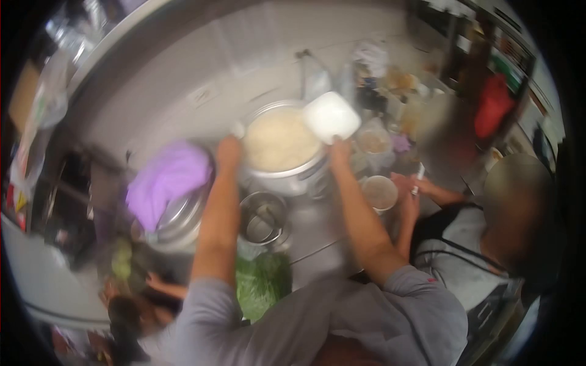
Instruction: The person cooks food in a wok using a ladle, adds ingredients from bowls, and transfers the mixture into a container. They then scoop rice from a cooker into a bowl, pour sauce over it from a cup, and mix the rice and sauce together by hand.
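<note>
A large silver pot (282, 139) full of a pale, yellowish-white food stands in front of me. My left hand (229, 148) is at the pot's left rim; its fingers are blurred. At the right rim, my right hand (339, 148) is closed on the near edge of a white square dish (332, 116), which is tilted over the pot's right side. Close below the pot is a smaller metal pot (263, 218) with a utensil inside. A purple cloth (168, 180) covers part of a round metal lid (180, 213) to the left.
Green leaves in a plastic bag (262, 283) lie near my body. At the right, a co-worker (458, 244) holds a white utensil beside a white bowl (378, 193). Another person (131, 311) is at the lower left. Bags and containers crowd the back right.
</note>
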